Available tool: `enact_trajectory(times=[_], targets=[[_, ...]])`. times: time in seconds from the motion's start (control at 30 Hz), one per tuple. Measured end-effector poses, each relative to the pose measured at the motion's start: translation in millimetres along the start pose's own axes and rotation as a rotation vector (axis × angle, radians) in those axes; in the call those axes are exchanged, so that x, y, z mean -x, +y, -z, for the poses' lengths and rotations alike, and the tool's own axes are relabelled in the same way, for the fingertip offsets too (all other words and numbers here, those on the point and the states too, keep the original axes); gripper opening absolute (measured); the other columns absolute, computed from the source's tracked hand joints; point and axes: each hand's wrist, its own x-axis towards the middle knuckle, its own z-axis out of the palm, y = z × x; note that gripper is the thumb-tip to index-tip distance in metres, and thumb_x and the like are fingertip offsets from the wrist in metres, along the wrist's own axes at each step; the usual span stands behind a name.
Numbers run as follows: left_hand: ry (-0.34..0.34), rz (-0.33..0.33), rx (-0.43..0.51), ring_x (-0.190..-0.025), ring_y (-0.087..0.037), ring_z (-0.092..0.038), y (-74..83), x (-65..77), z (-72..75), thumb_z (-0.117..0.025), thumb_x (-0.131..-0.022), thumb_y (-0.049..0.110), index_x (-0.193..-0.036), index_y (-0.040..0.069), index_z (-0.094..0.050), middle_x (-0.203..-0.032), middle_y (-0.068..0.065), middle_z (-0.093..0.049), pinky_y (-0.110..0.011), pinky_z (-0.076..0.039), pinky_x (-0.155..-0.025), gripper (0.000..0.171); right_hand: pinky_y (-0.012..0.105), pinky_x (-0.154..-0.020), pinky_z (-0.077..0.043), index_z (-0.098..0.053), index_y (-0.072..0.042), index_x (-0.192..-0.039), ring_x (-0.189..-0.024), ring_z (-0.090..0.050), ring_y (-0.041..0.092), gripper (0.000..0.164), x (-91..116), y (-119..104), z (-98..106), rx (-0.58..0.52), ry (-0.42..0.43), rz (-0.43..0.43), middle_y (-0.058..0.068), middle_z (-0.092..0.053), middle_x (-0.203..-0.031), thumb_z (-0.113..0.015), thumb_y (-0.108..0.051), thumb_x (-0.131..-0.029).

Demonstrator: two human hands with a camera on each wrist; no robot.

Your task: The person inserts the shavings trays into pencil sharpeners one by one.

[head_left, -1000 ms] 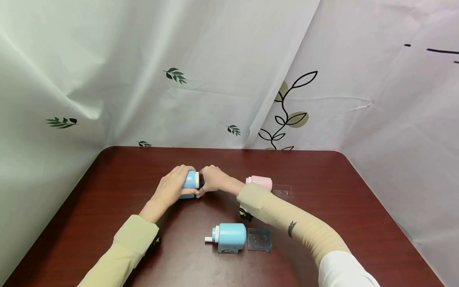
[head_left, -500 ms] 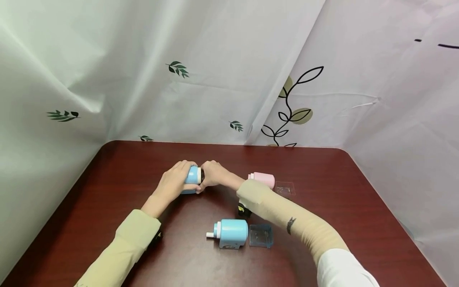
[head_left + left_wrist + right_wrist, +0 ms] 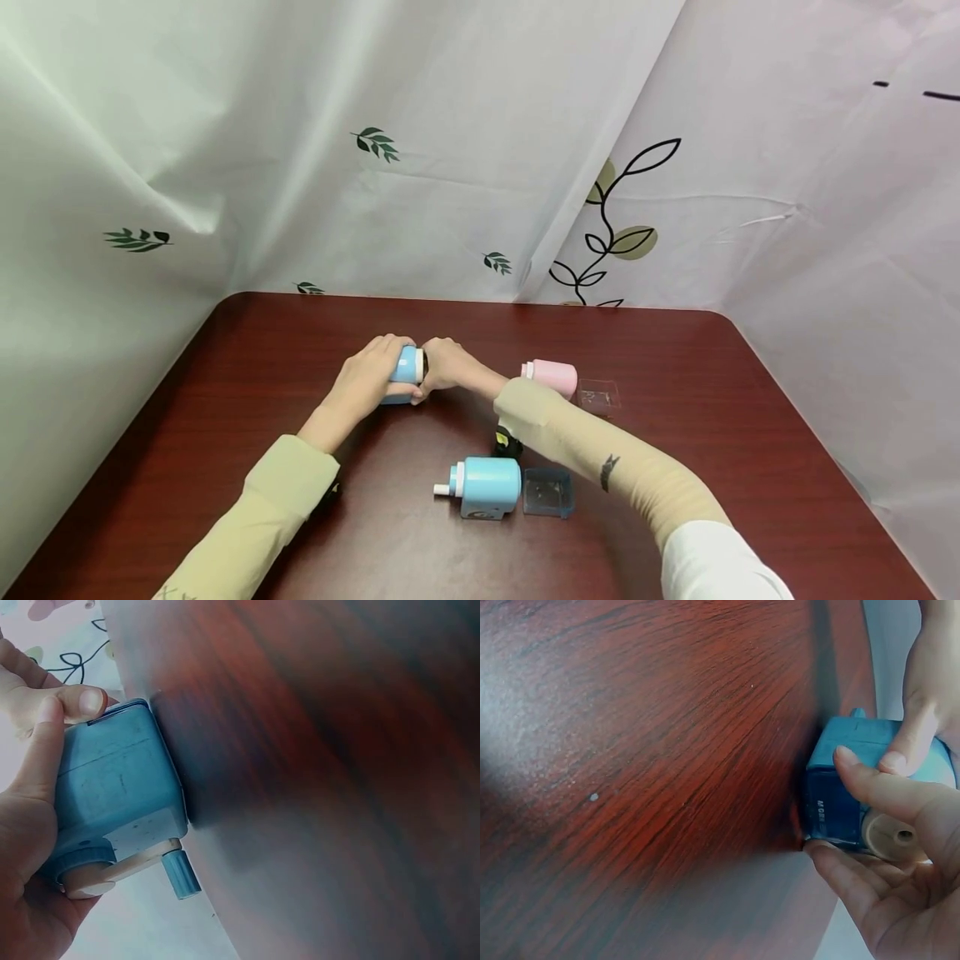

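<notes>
The left sleeve (image 3: 251,525) and the right sleeve (image 3: 645,471) are pale yellow-beige, each with a wide cuff. Beside the right cuff (image 3: 531,410) there is a black piece (image 3: 507,444) with a yellow mark. The right sleeve carries a small dark print (image 3: 610,472) and, toward the right edge of the surface (image 3: 750,467), meets white cloth (image 3: 716,567).

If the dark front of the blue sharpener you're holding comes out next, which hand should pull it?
Probably the right hand: its fingers are at the edges of the dark front. The left hand grips the blue sharpener, so it could steady it.
</notes>
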Motion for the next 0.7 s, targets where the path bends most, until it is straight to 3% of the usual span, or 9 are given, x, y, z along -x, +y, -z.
enact_trajectory(times=[0.7], targets=[[-0.013, -0.002, 0.002, -0.091, -0.023, -0.046, 0.1, -1.6, 0.4, -0.074, -0.067, 0.046, -0.115, 0.005, -0.050, -0.103, -0.011, -0.054, -0.040, -0.050, -0.063, 0.068, 0.022, -0.064, -0.046, -0.059, -0.006, -0.100, -0.074, -0.055, 0.011, 0.055, 1.3, 3.3, 0.5, 0.003, -0.021, 0.019, 0.001, -0.061, -0.089, -0.082, -0.038, -0.061]])
